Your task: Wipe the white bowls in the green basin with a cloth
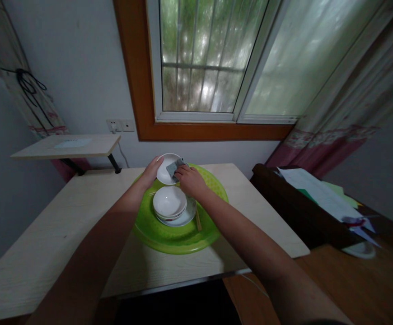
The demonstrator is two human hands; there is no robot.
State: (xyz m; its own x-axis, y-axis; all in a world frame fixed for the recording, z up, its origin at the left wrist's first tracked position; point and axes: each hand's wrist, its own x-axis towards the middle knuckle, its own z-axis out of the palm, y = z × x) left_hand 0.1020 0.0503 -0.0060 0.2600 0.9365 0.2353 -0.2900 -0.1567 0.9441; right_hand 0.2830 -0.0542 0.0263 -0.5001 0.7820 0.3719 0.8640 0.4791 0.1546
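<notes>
My left hand (151, 172) grips the left rim of a white bowl (163, 174), which is tilted so that its inside faces me. In my right hand (190, 179) is a grey cloth (175, 168), pressed against the right side of that bowl's inside. Just below, a stack of white bowls (170, 201) rests on a white plate (187, 218). All of these are over or in a round green tray (179, 246). A wooden chopstick-like stick (198, 220) lies to the right of the plate, partly hidden by my right arm.
The tray stands on a pale wooden table (77, 225). A small raised shelf (71, 146) is at the table's back left. Behind are a wall socket (120, 125) and a window (203, 58). Papers (311, 187) lie on dark furniture (291, 212) at the right.
</notes>
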